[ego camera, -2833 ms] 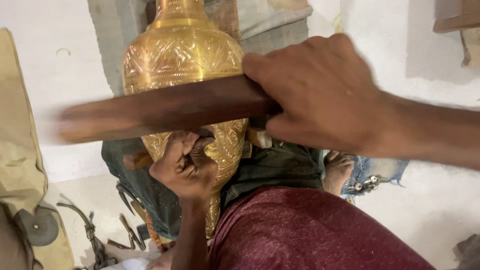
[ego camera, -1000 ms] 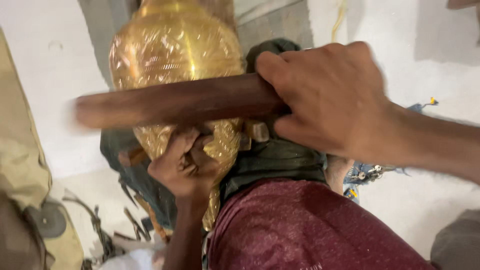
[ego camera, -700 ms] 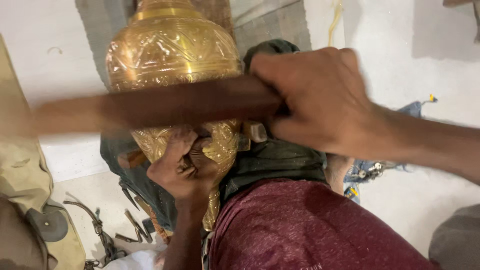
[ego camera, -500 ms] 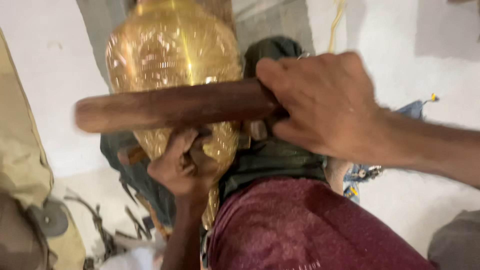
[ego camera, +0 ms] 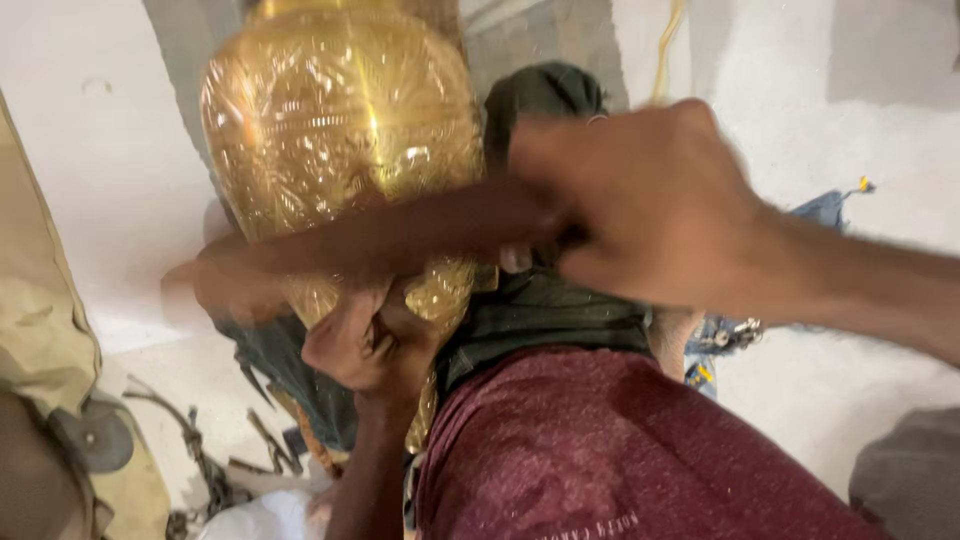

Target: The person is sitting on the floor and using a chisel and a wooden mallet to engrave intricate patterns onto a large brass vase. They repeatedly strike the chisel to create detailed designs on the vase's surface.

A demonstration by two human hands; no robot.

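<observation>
A large engraved brass vase [ego camera: 340, 150] leans against my lap, above dark green cloth [ego camera: 545, 310]. My right hand [ego camera: 650, 205] grips one end of a thick brown wooden stick [ego camera: 380, 245], which stretches leftward across the vase's lower body and is blurred with motion. My left hand [ego camera: 365, 345] is closed against the underside of the vase, fingers curled around something small that I cannot make out. My maroon shirt [ego camera: 620, 450] fills the bottom of the view.
Metal tools [ego camera: 215, 455] lie on the pale floor at lower left, next to a tan bag [ego camera: 45, 330]. A blue cloth [ego camera: 820, 210] and small metal parts [ego camera: 725, 335] lie to the right. A yellow cord [ego camera: 670, 45] runs at the top.
The stick has swung up and down over the vase, its far end now lower and blurred. The left hand has stayed put under the vase.
</observation>
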